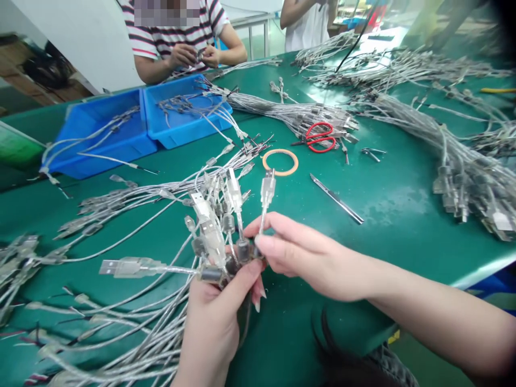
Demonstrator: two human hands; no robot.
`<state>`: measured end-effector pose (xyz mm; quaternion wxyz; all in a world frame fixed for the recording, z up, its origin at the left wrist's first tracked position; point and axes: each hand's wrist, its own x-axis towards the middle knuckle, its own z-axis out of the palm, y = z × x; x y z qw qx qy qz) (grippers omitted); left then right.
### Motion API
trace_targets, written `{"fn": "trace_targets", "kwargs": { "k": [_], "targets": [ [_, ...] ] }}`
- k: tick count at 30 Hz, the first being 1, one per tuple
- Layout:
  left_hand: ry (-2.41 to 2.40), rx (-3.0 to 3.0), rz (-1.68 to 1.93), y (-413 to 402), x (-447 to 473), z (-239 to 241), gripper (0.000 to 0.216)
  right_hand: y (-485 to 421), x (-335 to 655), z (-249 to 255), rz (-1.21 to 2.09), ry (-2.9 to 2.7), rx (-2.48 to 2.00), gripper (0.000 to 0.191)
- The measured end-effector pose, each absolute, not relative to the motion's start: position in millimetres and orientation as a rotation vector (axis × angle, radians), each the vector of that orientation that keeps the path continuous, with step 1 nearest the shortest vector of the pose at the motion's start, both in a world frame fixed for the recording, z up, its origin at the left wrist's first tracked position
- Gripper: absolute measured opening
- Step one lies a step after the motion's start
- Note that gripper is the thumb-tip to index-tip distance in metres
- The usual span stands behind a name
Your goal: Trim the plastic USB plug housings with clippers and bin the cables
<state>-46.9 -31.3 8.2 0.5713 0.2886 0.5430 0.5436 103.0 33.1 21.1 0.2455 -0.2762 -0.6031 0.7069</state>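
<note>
My left hand is closed round a bunch of USB cables, just behind their clear plugs and dark ferrite beads. One plug sticks out to the left, while others point up and away. My right hand pinches a single USB cable at the bunch's right side, its plug standing upright above the fingers. The cables' grey cords trail down to the lower left, where stripped wire ends show. Fingers of my left hand are partly hidden behind the bunch.
Two blue trays with cables stand at the back left. Red-handled scissors, a tape roll and a slim cutter knife lie ahead. Big cable bundles cover the right side. A person in stripes works opposite.
</note>
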Motion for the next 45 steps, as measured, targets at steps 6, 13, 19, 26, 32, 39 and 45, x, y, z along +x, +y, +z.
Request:
{"fn": "trace_targets", "kwargs": {
  "k": [6, 13, 19, 26, 32, 39, 45],
  "targets": [
    [1.252, 0.702, 1.221, -31.2, -44.7, 8.4, 0.022, 32.8, 101.8, 23.2, 1.513, -1.956, -0.963, 0.025],
    [1.133, 0.54, 1.153, -29.9, -54.5, 12.7, 0.003, 44.8, 104.2, 16.8, 2.016, -1.351, -0.813, 0.025],
    [1.108, 0.499, 1.15, -30.0, -55.6, 12.8, 0.006, 42.7, 103.3, 15.5, 2.031, -1.186, -0.871, 0.02],
    [1.109, 0.44, 1.19, -30.7, -54.5, 14.3, 0.013, 43.8, 106.2, 21.1, 1.713, -1.499, -0.989, 0.03],
    [1.287, 0.482, 1.268, -30.9, -53.4, 11.4, 0.02, 55.0, 129.2, 33.4, 1.074, -2.288, -1.389, 0.036],
    [1.273, 0.421, 1.261, -32.1, -53.9, 14.3, 0.02, 67.9, 141.3, 29.0, 0.666, -2.322, -1.67, 0.038],
    [1.277, 0.395, 1.272, -35.0, -54.7, 15.9, 0.024, 55.0, 127.7, 33.9, 1.024, -1.914, -1.344, 0.024]
  ]
}}
